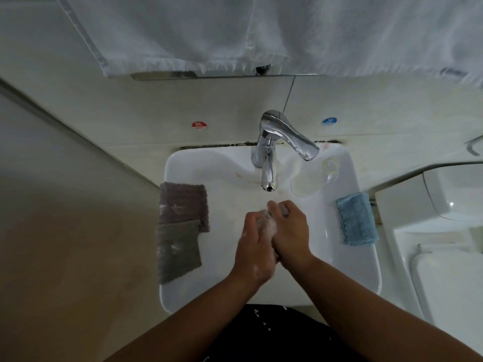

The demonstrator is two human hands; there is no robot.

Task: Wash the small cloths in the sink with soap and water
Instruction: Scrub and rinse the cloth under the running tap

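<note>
Over the white sink (366,267), just below the chrome tap (269,163), my left hand (254,246) and my right hand (291,231) are pressed together around a small soapy cloth (266,222). Only a foamy, pale bit of that cloth shows between the fingers. Suds cling to my left wrist. A purple-grey cloth (184,205) and a grey cloth (177,250) lie on the sink's left rim, overlapping. A blue cloth (356,222) lies on the right rim.
A clear soap dish or cup (317,176) sits on the sink's back right ledge. A white towel (261,35) hangs above. Red hot (199,125) and blue cold (329,121) stickers mark the wall. A white toilet tank (444,231) stands to the right.
</note>
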